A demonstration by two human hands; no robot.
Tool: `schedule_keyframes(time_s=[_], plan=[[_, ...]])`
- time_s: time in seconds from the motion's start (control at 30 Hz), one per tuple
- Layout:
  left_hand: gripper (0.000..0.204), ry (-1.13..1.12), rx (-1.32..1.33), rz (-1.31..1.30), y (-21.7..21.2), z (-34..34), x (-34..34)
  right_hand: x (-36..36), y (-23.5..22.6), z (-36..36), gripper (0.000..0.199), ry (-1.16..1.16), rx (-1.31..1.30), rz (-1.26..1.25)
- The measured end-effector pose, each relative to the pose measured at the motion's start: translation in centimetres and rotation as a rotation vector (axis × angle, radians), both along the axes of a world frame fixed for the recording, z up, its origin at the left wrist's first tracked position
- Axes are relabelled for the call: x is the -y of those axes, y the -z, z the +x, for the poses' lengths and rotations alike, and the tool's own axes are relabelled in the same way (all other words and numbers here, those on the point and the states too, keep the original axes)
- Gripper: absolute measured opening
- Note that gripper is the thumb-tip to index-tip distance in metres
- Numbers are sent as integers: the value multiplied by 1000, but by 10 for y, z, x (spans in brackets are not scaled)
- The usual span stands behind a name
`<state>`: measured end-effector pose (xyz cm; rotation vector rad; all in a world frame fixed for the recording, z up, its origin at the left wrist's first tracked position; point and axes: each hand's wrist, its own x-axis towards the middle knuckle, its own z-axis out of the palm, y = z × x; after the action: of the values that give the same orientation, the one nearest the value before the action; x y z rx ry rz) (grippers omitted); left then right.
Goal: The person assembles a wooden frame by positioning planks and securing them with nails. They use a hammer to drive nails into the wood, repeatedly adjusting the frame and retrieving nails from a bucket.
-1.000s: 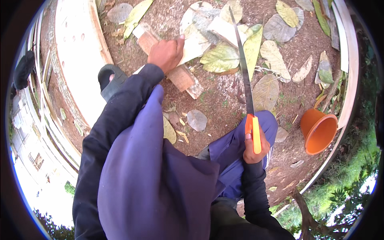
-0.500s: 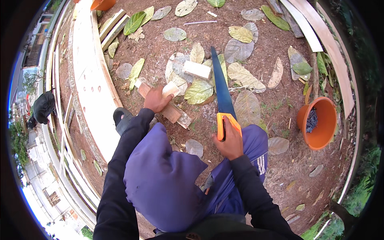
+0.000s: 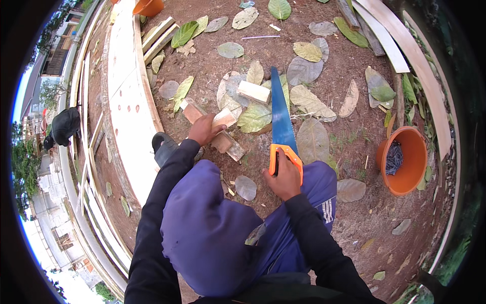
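My left hand (image 3: 203, 129) is closed on a short pale wood block (image 3: 223, 119), lifted just above a reddish wooden batten (image 3: 220, 142) that lies on the soil. My right hand (image 3: 283, 177) grips the orange handle of a hand saw (image 3: 280, 119); its blue blade points away from me, over dry leaves. Another short cut block (image 3: 254, 91) rests on the leaves just left of the blade. Dark sleeves and a purple cloth over my lap fill the lower middle.
An orange bucket (image 3: 416, 178) holding dark nails stands at right. A long white board (image 3: 124, 91) runs along the left, with planks (image 3: 158, 35) at its far end and more boards (image 3: 394, 40) at upper right. A dark shoe (image 3: 163, 146) sits by the board.
The view has tipped, so more ground shows ahead. My left hand has picked the pale block up off the batten. The saw stays in my right hand, blade forward.
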<state>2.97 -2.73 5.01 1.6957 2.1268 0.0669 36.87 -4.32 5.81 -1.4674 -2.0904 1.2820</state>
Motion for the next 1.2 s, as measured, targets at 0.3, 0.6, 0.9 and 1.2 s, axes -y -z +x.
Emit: schedule_keyframes(time_s=[0.3, 0.6, 0.9, 1.2], plan=[[78, -175, -144, 103, -41, 7, 87, 2, -4, -14, 80, 7, -106, 52], [60, -656, 112, 224, 22, 63, 163, 4, -15, -20, 65, 46, -98, 275], [82, -1556, 1729, 569, 35, 25, 140, 9, 80, -38, 60, -465, 273, 332], [57, -1878, 1845, 537, -34, -33, 123, 72, -133, -61, 48, 225, -142, -414]])
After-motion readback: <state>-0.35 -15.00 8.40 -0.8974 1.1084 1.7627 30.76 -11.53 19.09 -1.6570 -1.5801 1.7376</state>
